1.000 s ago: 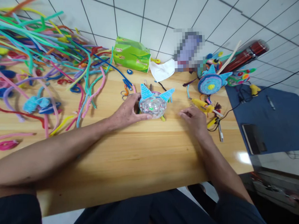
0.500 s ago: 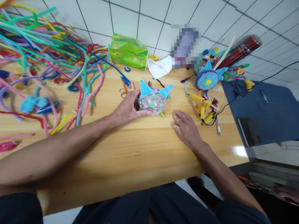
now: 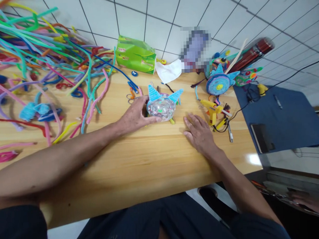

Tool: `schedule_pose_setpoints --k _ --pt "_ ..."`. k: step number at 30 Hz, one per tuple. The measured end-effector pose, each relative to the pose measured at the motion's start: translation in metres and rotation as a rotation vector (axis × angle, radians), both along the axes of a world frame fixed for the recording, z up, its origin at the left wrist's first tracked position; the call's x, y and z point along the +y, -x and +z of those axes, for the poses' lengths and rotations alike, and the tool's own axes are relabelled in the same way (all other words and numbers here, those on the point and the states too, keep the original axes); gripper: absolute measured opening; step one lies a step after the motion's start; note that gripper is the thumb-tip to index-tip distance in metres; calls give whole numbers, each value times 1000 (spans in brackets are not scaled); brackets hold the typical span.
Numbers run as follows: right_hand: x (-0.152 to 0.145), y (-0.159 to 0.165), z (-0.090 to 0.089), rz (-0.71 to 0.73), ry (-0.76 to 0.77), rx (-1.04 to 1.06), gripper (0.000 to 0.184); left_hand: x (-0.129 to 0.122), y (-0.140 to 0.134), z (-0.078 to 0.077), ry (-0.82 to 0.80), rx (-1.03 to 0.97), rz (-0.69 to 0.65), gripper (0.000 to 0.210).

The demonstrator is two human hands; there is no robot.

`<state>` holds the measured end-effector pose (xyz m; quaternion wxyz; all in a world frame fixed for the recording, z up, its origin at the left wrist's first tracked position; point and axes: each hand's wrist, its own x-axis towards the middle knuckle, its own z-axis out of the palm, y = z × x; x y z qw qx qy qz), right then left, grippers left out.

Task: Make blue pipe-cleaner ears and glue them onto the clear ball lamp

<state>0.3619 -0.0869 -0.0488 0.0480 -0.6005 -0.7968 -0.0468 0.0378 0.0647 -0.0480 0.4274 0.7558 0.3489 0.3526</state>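
Observation:
My left hand (image 3: 135,115) grips a clear rounded craft piece (image 3: 163,108) from its left side, thumb along the near edge. Bits of coloured filling show through its transparent body, and two blue pipe-cleaner ears (image 3: 153,93) stick up from the top. Part of its left side is hidden by my fingers. My right hand (image 3: 200,133) lies flat on the wooden table (image 3: 140,169) to the right of the piece, holding nothing, fingers stretched out. Just beyond its fingertips to the right is a yellow hot glue gun (image 3: 213,110).
A large heap of coloured pipe cleaners (image 3: 42,47) covers the left side. Along the wall stand a green tissue pack (image 3: 136,54), a white tissue (image 3: 169,71), a blue-eared round craft (image 3: 218,84) and a red thermos (image 3: 254,53). A dark phone (image 3: 259,138) lies on the blue surface (image 3: 292,118).
The whole view has shifted slightly, so things appear a little further left. My left hand keeps hold of the craft piece; my right hand's fingers look slightly more spread on the table.

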Motion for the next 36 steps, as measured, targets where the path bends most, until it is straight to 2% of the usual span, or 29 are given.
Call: schedule_pose_setpoints --k 5,8,13,18,22,28,31,34,36 --pt "-18 8 -4 19 -14 60 68 0 -2 -5 -10 -79 -17 77" --pt "-8 9 -6 27 -4 76 67 -1 -2 -5 -3 -86 -34 79" --pt "10 9 -5 -39 8 67 66 0 -2 -5 -20 -68 -18 80" --pt "-16 26 -5 24 24 101 75 1 0 -7 -41 -39 -14 81" --pt "-38 40 2 65 39 126 79 2 2 -7 -49 2 -16 80" --pt "-33 62 8 140 49 108 85 1 2 -5 -53 21 -13 79" --pt "-24 53 2 103 49 104 80 1 2 -7 -45 12 -8 79" --pt "-19 30 -2 30 12 102 75 1 1 -9 -43 -29 -18 79" --pt "-18 17 -2 31 -9 106 75 2 0 -10 -50 -39 -21 80"
